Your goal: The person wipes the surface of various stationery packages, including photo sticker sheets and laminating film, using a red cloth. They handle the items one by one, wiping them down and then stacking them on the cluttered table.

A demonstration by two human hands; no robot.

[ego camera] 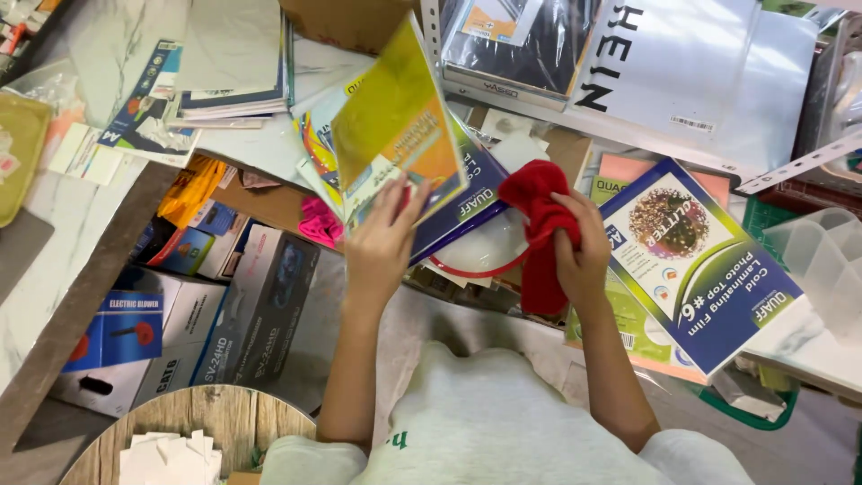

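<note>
My left hand (382,235) lifts a yellow-and-orange paper packet (395,126) by its lower edge, tilting it up off a pile of similar packets. Under it lies a blue-and-purple packet (467,199). My right hand (579,251) is closed around a red cloth (537,220), which hangs down below the fist. Beneath the cloth sits a white round dish with a red rim (485,256). To the right of that hand lies a blue film packet (696,260) with a glitter picture.
A marble counter (54,233) runs along the left with paper stacks (229,63). Cardboard boxes (260,305) stand on the floor below. A large silver bag (691,67) lies at the top right, a clear plastic tub (822,256) at the right, a round wooden tabletop (193,436) at the bottom left.
</note>
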